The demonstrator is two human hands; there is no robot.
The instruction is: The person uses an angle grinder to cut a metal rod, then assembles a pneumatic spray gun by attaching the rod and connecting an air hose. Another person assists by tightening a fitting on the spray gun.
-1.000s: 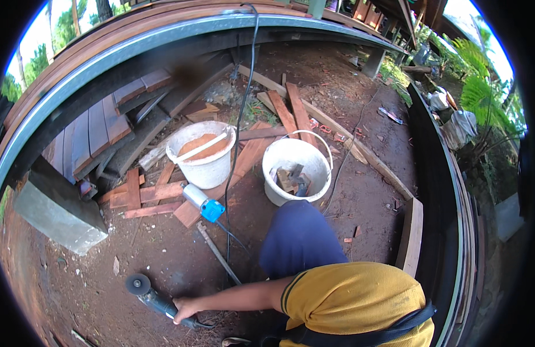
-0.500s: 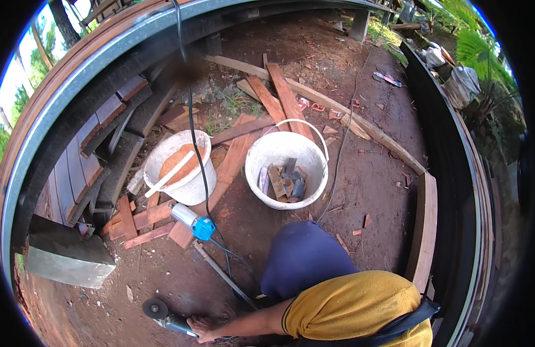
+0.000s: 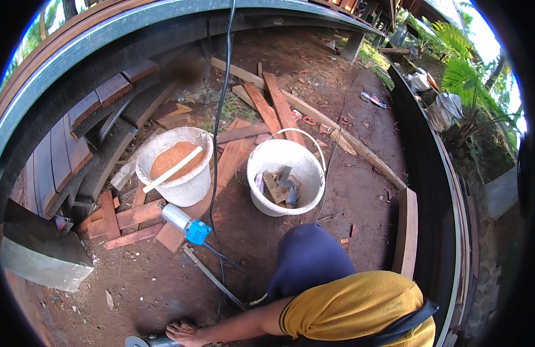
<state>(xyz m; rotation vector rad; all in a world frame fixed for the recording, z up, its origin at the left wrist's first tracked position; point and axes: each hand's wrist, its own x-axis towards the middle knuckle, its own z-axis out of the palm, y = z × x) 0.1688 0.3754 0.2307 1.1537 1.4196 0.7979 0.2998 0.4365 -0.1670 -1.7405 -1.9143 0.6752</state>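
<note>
My right hand [image 3: 185,333] is low at the left, its bare forearm reaching out of a yellow sleeve [image 3: 354,303]. Its fingers curl over the body of an angle grinder [image 3: 162,342], whose grey disc [image 3: 137,342] points left. The lower edge of the picture cuts off part of the grinder. Above the hand, a blue-and-silver corded power tool [image 3: 186,224] lies across a wooden board. A thin metal bar [image 3: 215,276] slants over the dirt between that tool and my forearm. My left hand is out of the picture.
A white bucket [image 3: 189,191] holds orange-brown sawdust, a pale stick across it. Beside it, another white bucket [image 3: 273,203] contains offcuts. Reddish boards [image 3: 235,156] lie behind them. A black cord [image 3: 221,110] hangs down from above. A timber beam [image 3: 405,231] stands right of my blue-clad knee [image 3: 311,260].
The grinder's disc end has swung toward the lower edge, and my right hand now reaches over its body. The whole view has shifted slightly, so the surroundings sit a little further left.
</note>
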